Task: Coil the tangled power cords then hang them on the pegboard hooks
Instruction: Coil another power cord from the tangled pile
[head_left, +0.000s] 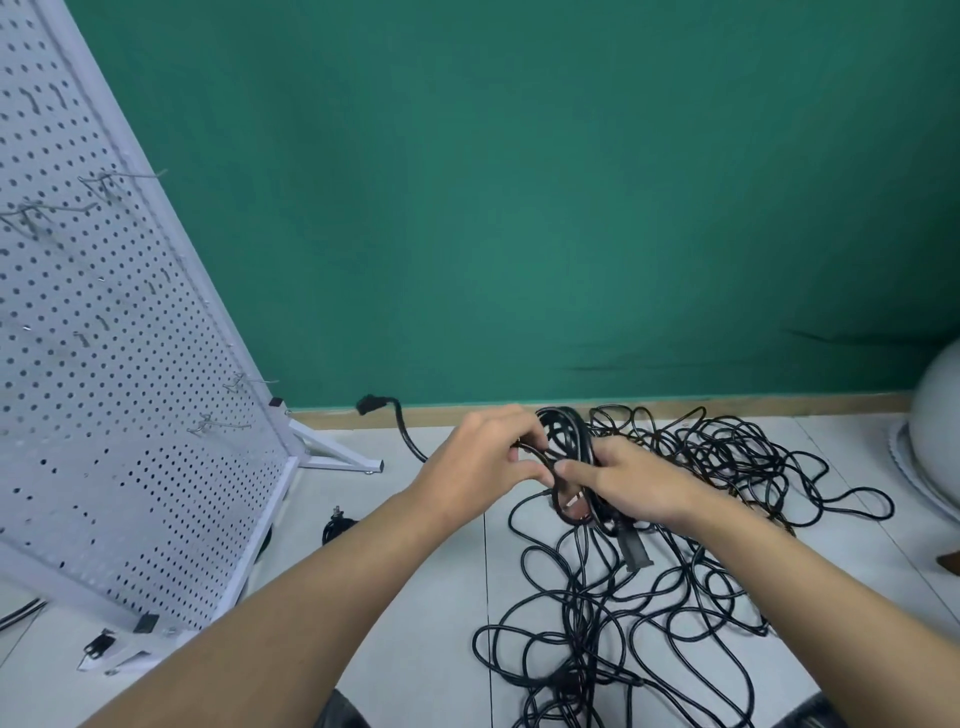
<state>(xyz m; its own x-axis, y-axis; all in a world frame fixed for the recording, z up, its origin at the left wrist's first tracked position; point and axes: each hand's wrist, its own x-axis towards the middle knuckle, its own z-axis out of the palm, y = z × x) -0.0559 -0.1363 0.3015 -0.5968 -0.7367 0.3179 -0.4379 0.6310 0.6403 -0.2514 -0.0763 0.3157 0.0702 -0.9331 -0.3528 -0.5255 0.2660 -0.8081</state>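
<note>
The left hand (483, 457) is pinching a single black strand between its thumb and curled fingers. The right hand (631, 483) is clamping around the coiled cord (576, 441), with its thumb lying across the gathered loops. The two hands are nearly touching thumb to thumb, and they are holding the coil upright above the floor (441, 623). A black plug end (636, 553) is hanging just below the right hand.

Under and beyond the hands, the tangled cords (576, 670) are sprawling in loose loops across the right half of the floor, from the near edge towards the far edge. To the left of the hands, another plug (371, 404) is sticking up by the floor's far edge, and its cord is running down behind the left hand. A small dark bundle with prongs (337, 522) is lying on the floor beside the pegboard's base.

The white pegboard (130, 389) is standing at the left, and bare wire hooks (221, 423) are sticking out of it. A green wall (519, 208) is filling the background. A white rounded object (940, 426) is showing at the right edge.
</note>
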